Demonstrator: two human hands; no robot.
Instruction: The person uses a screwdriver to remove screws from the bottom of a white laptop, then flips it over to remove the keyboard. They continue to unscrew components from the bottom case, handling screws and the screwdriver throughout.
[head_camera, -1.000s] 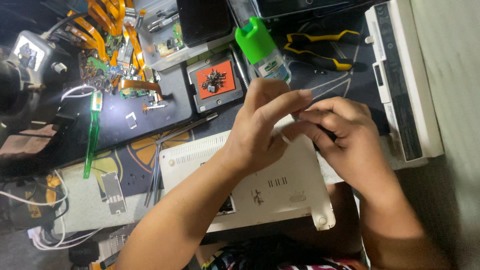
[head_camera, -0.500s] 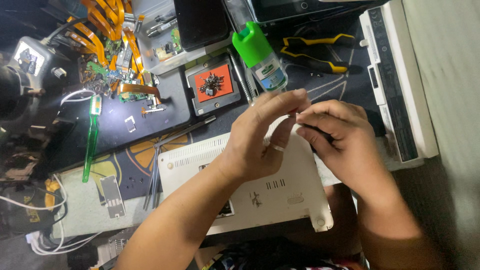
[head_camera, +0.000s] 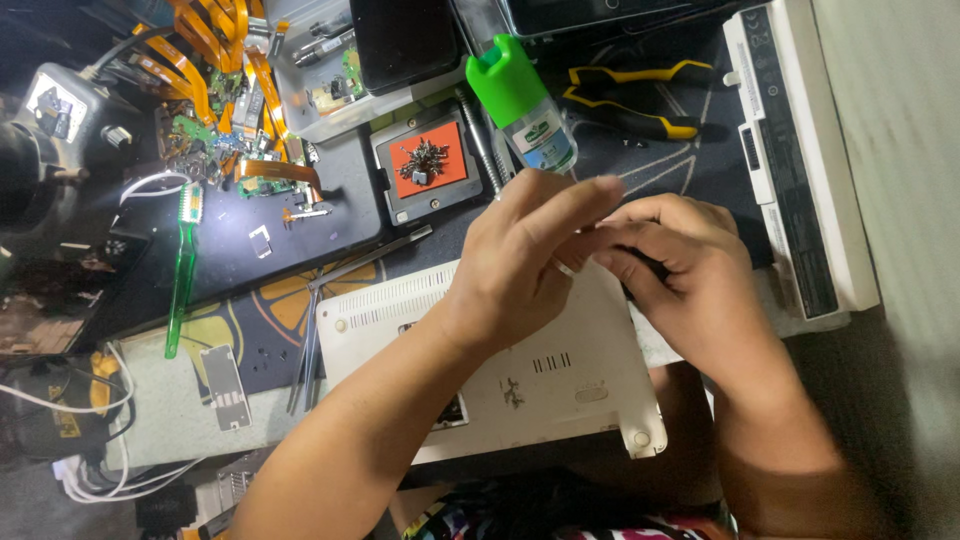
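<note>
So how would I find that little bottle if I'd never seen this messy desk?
Start at the white laptop shell lying upside down under the two hands. Look just past the fingertips of the left hand to the small clear bottle. Its chunky bright green cap is the only one like it, beside the yellow-handled pliers.

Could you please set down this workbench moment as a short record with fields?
Left hand: left hand raised over the white laptop base, fingertips meeting the right hand's; anything pinched is hidden
Right hand: right hand curled, fingers against the left hand
Behind hands: green-capped bottle; yellow-handled pliers
Parts tray: orange-lined tray with small screws
Left side: green toothbrush; tweezers
Right side: white battery pack
</note>
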